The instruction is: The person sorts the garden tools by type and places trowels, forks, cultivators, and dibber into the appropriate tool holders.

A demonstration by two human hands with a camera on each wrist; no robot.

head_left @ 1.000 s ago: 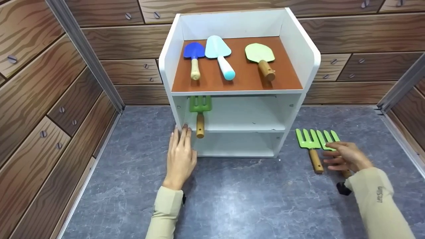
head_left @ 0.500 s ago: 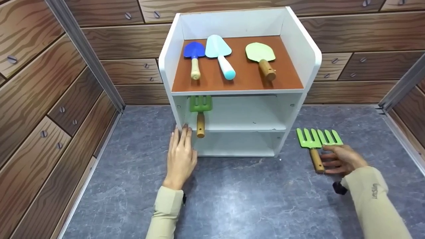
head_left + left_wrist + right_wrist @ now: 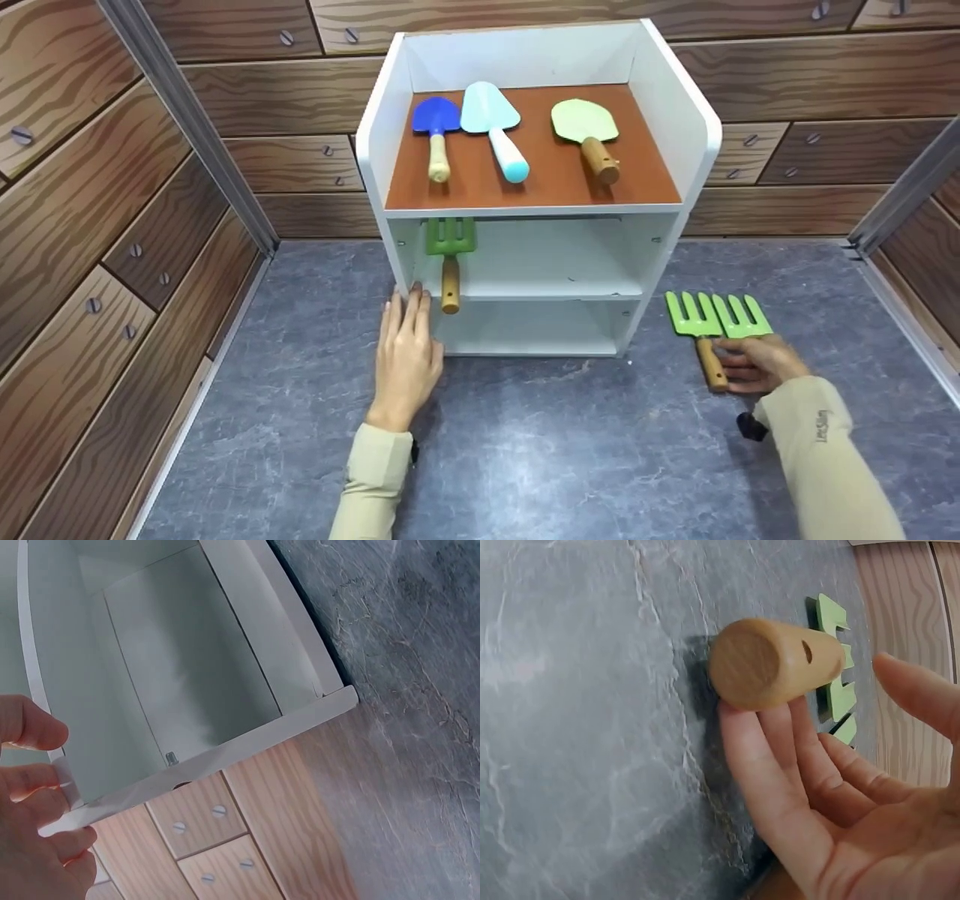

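My right hand (image 3: 761, 363) is at the wooden handle of a green hand fork (image 3: 695, 319) lying on the floor. In the right wrist view, its fingertips touch the underside of the handle (image 3: 780, 664) while the thumb stands apart. Just beside lies a second green hand fork (image 3: 741, 318), its handle hidden by this hand. My left hand (image 3: 406, 360) rests with fairly straight fingers at the left front edge of a white shelf unit (image 3: 225, 754). A third green hand fork (image 3: 450, 259) lies on the middle shelf, its wooden handle jutting over the front.
On the unit's brown top lie a blue trowel (image 3: 436, 120), a light blue trowel (image 3: 491, 120) and a pale green trowel (image 3: 586, 124). Wood-patterned walls (image 3: 300, 97) enclose the grey marbled floor (image 3: 525, 450) at the back and sides.
My right hand has moved left from over the right-hand fork to the handle of the fork beside it. My left hand has stayed at the shelf unit's edge.
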